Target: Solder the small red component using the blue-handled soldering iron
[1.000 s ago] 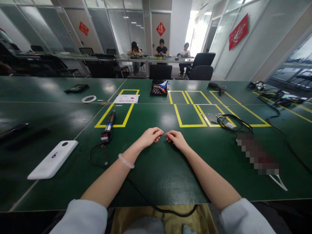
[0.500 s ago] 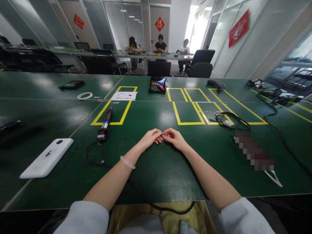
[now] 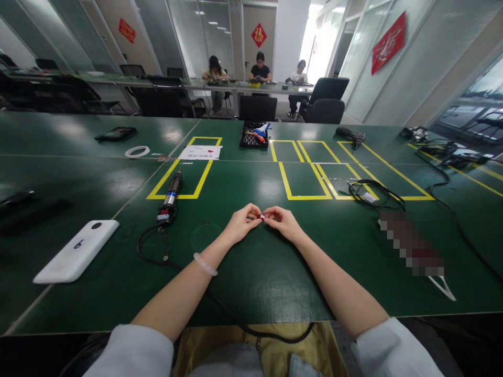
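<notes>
We had both hands out over the green counter (image 3: 251, 272), meeting at its middle just in front of us. Our left hand (image 3: 240, 224) and right hand (image 3: 283, 222) pinched a tiny red-and-silver part (image 3: 261, 215) between their fingertips, each grip narrow and closed on one end of it, so the part sat just above the counter in the gap between the two hands. It was too small for us to tell what kind of piece it was. A pale bangle (image 3: 204, 264) circled our left wrist, and white sleeves covered our upper arms.

To our left, a corded tool with a black barrel (image 3: 171, 191) lay across the near edge of a yellow taped box (image 3: 184, 168), its cable looping toward us. Further left lay a white flat device (image 3: 77, 251) marked with a dark figure. A white paper sheet (image 3: 200, 152) rested at the far end of the same yellow box, and a roll of white tape (image 3: 137, 152) lay beyond it to the left.

To our right, a coil of black cable (image 3: 373, 193) lay over more yellow outlines, well apart from our hands. A black tray of tools (image 3: 254, 135) stood at the far side of the counter. Three people sat working at a distant table, away from us.
</notes>
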`<state>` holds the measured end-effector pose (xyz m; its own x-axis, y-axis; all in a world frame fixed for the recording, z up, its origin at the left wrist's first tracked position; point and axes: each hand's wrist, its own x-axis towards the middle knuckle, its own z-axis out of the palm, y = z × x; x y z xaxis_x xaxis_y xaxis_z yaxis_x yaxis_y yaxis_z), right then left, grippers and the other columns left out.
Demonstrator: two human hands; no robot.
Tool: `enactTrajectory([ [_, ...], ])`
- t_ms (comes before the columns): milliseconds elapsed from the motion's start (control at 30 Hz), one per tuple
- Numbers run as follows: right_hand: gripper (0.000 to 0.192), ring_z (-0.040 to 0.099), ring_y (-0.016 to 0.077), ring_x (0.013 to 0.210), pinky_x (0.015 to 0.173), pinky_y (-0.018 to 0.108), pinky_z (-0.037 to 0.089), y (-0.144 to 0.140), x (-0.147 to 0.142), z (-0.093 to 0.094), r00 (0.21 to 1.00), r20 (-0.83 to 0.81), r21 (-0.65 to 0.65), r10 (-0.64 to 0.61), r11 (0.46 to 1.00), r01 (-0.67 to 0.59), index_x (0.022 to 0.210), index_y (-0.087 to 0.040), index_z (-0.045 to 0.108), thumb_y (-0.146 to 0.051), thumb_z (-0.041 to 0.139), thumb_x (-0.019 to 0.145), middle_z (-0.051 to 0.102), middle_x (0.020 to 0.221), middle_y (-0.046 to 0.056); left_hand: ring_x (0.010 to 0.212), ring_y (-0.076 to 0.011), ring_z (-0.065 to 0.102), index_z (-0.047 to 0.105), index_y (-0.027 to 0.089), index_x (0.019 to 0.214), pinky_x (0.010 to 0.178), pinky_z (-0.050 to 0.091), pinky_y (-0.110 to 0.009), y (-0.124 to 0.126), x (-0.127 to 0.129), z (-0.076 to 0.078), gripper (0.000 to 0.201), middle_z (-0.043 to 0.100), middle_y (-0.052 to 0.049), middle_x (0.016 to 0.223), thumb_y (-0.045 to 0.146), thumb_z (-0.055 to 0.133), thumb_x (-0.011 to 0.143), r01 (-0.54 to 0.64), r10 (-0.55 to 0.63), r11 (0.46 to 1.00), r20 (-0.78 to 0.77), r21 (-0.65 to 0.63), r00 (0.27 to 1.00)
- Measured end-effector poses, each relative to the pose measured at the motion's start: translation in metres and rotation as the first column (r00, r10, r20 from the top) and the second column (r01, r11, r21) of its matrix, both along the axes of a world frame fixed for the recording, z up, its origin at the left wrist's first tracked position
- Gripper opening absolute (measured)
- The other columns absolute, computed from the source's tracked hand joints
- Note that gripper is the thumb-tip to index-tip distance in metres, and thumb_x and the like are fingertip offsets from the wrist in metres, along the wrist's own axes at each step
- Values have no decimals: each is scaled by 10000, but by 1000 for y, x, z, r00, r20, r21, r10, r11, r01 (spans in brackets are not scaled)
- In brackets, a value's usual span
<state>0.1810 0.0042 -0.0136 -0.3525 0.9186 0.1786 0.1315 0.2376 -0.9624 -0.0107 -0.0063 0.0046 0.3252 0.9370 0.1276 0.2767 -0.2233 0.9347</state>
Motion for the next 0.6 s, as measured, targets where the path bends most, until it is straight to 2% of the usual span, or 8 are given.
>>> enactTrajectory([
  [100, 266, 515, 107, 611, 565, 239, 414, -1, 0, 2, 997, 68, 45, -20, 999, 17, 922, -155, 652, -348, 688, 742, 635, 768, 22, 832, -130, 597, 551, 180, 957, 704, 471, -241, -1, 1, 0, 245, 615, -36, 936, 289, 652, 762, -17, 17, 1000, 7, -11, 1000],
  [233, 271, 521, 111, 620, 554, 236, 409, -3, 0, 3, 997, 73, 57, -14, 998, 10, 943, -168, 636, -348, 676, 744, 630, 776, 17, 830, -136, 606, 568, 172, 904, 717, 474, -252, 0, 0, -1, 207, 624, -43, 921, 309, 647, 770, 14, -14, 1000, -7, -17, 1000],
  [467, 277, 503, 108, 594, 560, 239, 398, -1, 1, -1, 998, 58, 32, -12, 999, 11, 938, -171, 627, -358, 685, 742, 609, 736, 1, 793, -135, 620, 564, 175, 895, 678, 467, -240, 0, -1, -3, 235, 643, -37, 893, 335, 665, 756, 19, -20, 999, -16, -28, 1000],
  [600, 303, 492, 108, 572, 552, 240, 391, 2, 2, -5, 1000, 9, -36, 4, 999, -4, 937, -174, 619, -398, 684, 744, 602, 704, -5, 828, -155, 632, 577, 184, 965, 710, 481, -269, 2, -8, 4, 266, 656, -54, 966, 374, 630, 786, 18, -17, 1000, -106, 10, 994],
])
